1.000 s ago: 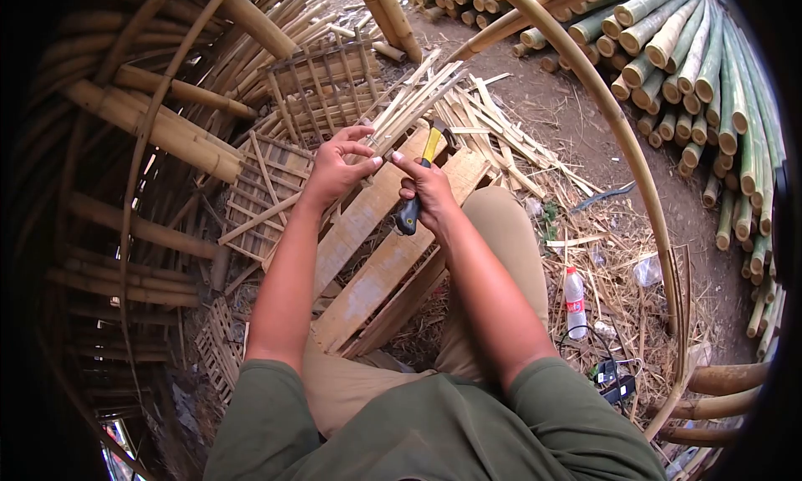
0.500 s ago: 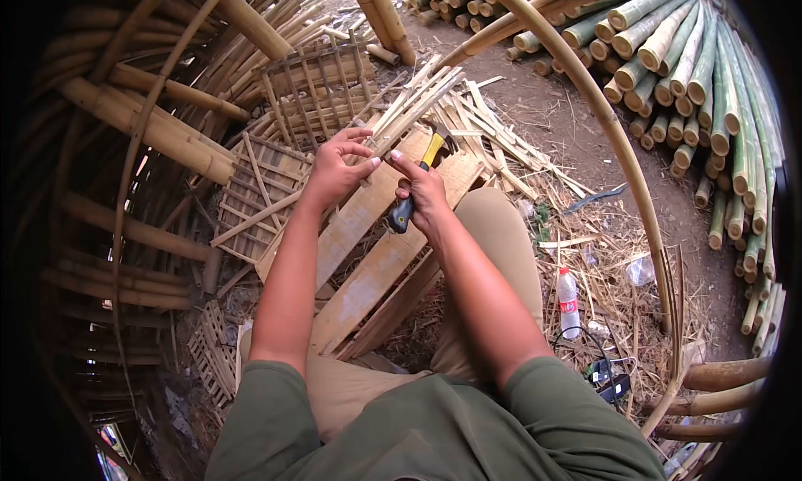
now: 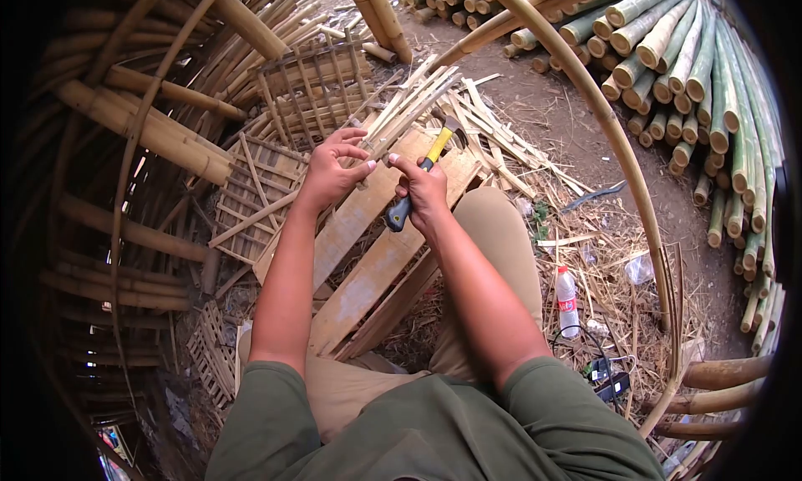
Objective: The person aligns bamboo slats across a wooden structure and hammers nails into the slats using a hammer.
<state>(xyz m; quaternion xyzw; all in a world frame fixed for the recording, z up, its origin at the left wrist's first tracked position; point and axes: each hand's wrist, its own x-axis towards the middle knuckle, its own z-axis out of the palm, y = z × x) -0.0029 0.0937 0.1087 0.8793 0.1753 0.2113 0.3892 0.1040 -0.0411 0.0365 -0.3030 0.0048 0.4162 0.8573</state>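
A claw hammer with a yellow and black handle is gripped in my right hand. Its metal head points up and away, over the far end of the wooden planks, and the dark butt sticks out below my fist. My right thumb is stretched toward my left hand. My left hand hovers left of the hammer, above the planks, with its fingers curved and apart from the thumb. Nothing shows plainly between them. Below both hands, a wooden plank slants beside another plank, with a gap between.
Split bamboo strips lie beyond the planks. Slatted bamboo panels rest at the left. A plastic bottle with a red label stands on the littered ground at the right. Cut bamboo poles are stacked far right, behind a curved pole.
The hammer has turned in my right hand, so its head shows more clearly, farther right. My left hand has stayed nearly in place.
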